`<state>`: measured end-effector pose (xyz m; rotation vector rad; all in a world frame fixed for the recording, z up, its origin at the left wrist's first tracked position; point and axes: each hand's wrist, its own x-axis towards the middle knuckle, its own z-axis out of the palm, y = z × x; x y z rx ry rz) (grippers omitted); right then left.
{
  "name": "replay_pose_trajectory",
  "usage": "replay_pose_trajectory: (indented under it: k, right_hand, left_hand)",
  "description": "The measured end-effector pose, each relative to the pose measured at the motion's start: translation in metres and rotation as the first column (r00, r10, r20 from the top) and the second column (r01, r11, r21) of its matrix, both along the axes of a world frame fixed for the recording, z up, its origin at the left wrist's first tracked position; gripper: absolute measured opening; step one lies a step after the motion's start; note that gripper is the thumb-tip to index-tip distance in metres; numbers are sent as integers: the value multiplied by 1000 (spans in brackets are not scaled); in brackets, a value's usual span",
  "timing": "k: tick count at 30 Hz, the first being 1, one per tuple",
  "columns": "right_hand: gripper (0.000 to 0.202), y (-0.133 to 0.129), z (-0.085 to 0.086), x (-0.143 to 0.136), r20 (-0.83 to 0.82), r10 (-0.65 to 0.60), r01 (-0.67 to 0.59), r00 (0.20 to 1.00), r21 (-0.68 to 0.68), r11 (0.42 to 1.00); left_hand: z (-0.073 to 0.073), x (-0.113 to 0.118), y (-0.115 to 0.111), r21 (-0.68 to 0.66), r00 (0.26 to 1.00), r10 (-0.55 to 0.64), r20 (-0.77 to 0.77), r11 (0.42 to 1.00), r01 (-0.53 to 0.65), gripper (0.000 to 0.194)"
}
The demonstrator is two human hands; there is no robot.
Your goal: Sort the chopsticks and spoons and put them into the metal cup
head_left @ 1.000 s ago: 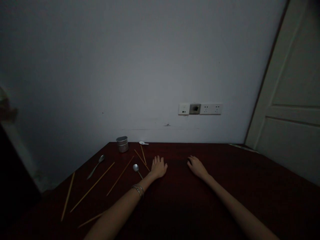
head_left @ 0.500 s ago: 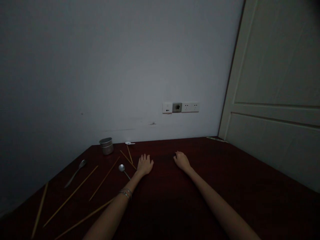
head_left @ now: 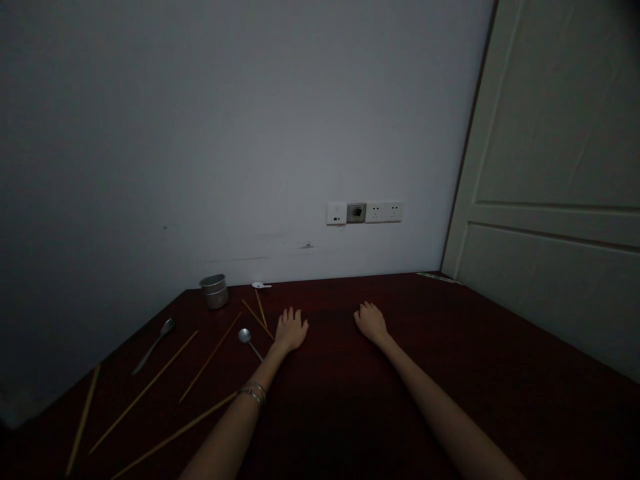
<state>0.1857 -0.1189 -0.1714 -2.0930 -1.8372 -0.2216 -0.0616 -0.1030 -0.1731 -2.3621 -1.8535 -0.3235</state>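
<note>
On table (head_left: 325,413), L hand (head_left: 291,331) spread, R hand (head_left: 371,323) half-curled, both empty; more door (head_left: 555,160) vs 1s ago.

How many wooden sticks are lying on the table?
6: two sticks between the white spoon and left hand, one reaching the left forearm, three farther left. The forearm may hide others.

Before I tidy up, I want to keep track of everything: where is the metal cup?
In the head view, the metal cup stands near the back left corner of the table, by the wall, left of the white spoon.
</note>
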Motion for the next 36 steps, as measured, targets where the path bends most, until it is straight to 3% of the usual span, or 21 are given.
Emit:
replay_pose_trajectory:
  k: [19,26,28,31,36]
  right_hand:
    - [40,-3,1,-1,3,10,-10,1000,6,1000]
    - [39,0,6,-2,-39,-19,17,999,-34,999]
    - [43,1,15,-9,-57,7,-8,998,-27,1000]
    - [44,4,36,-32,-104,116,-115,988,14,993]
    - [36,8,81,-110,-223,365,-363,904,52,930]
  left_hand:
    - [3,0,-4,-33,1000,1,19,999,-1,56]
    - [7,0,-1,-134,996,-18,82,991,29,57]
    - [17,-5,3,-178,985,-45,169,981,75,56]
    - [44,-23,12,-185,933,-47,356,975,120,40]
    - [102,-88,24,-56,880,12,475,998,16,25]
